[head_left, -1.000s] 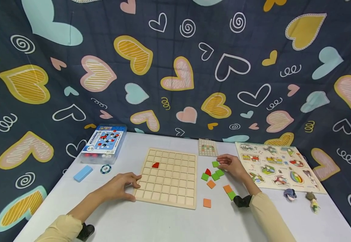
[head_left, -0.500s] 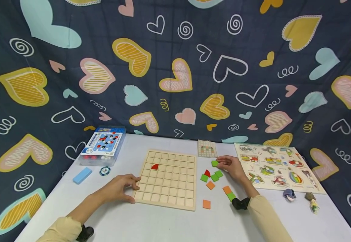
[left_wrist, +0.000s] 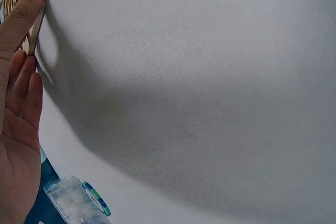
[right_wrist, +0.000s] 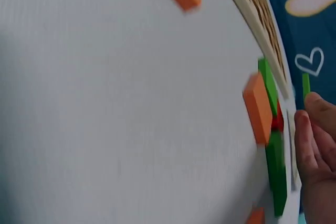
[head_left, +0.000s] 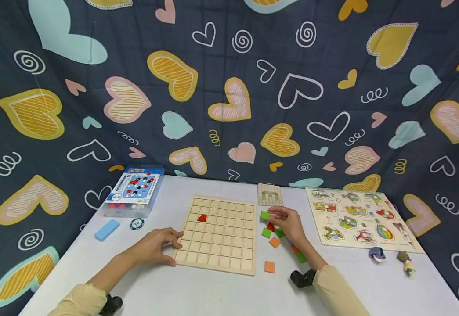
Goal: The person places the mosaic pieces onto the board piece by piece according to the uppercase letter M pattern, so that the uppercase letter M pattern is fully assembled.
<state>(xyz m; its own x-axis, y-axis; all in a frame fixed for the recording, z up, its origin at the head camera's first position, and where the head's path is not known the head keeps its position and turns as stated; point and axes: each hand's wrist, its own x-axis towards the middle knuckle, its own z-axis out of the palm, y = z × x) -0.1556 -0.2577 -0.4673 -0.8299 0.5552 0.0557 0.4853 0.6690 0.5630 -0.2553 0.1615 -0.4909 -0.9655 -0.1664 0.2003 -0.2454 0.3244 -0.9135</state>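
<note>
A wooden grid board [head_left: 217,237] lies on the table with a red quarter-circle piece [head_left: 202,218] in one cell. My left hand [head_left: 156,246] grips its near-left corner; in the left wrist view, the thumb [left_wrist: 26,6] overlaps the board's edge [left_wrist: 37,24]. Right of the board, my right hand [head_left: 288,221] pinches a green square tile [head_left: 265,215] between thumb and fingertips. That tile [right_wrist: 306,83] stands out from the fingertips in the right wrist view. Under and beside this hand lie another red piece [head_left: 270,227], green tiles [head_left: 266,232] and orange tiles [head_left: 274,242].
A small card with a coloured grid pattern [head_left: 270,195] lies behind the right hand. A picture puzzle board [head_left: 355,215] and two small figures [head_left: 377,254] are at the right. At the left are a clear plastic box [head_left: 134,191], a blue block [head_left: 106,230] and a round chip [head_left: 136,224].
My right hand has moved left with the green tile, from beside the tile pile toward the board's right edge. My left hand stays at the board's corner.
</note>
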